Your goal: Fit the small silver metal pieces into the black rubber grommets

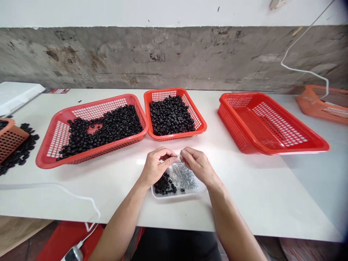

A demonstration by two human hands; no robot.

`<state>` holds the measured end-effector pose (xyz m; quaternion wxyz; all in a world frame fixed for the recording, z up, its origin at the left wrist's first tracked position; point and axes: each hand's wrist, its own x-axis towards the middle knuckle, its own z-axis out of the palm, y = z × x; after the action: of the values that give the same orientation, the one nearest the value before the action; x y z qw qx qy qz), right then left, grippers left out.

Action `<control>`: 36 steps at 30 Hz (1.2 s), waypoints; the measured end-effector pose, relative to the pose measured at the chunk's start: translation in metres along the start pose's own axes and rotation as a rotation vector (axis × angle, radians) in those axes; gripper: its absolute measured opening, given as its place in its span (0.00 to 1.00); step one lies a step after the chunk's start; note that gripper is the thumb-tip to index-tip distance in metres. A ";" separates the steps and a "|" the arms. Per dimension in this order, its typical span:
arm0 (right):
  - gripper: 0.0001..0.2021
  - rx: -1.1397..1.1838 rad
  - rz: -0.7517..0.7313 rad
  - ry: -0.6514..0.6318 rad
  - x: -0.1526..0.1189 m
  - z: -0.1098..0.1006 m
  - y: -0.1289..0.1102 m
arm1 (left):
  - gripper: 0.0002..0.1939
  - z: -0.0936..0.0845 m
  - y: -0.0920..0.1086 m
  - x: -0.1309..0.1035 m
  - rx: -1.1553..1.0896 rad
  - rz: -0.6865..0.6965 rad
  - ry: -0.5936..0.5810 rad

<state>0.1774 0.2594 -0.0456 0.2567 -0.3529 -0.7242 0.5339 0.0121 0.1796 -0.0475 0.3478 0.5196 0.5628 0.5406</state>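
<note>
Above a clear plastic tray (176,197), both of my hands meet, fingertips almost touching. My left hand (157,166) is closed in a pinch, and a small dark bit, seemingly one of the black parts, shows at its fingertips. Thumb and fingers of my right hand (198,166) are also pinched together; whatever they hold is too small to make out. Inside the tray, small black parts (163,185) lie on the left, and a heap of tiny shiny metal pieces (186,177) fills the middle and right.
Behind the tray stand a red basket (92,154) and a smaller red basket (178,137), both holding round black parts. Stacked red baskets (236,127) are at right, an orange basket (320,107) beyond. Loose black parts (23,150) lie far left. A white cable (67,192) crosses the table.
</note>
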 end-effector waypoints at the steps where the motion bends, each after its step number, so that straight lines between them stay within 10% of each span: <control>1: 0.21 0.002 -0.001 0.004 0.000 0.000 0.000 | 0.09 0.000 -0.001 0.000 -0.019 -0.014 0.006; 36: 0.22 0.087 -0.051 -0.087 0.000 0.000 0.001 | 0.11 0.004 0.004 -0.006 -0.280 -0.093 -0.031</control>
<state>0.1775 0.2599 -0.0461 0.2537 -0.2992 -0.7198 0.5728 0.0186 0.1741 -0.0452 0.4502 0.4477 0.4999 0.5891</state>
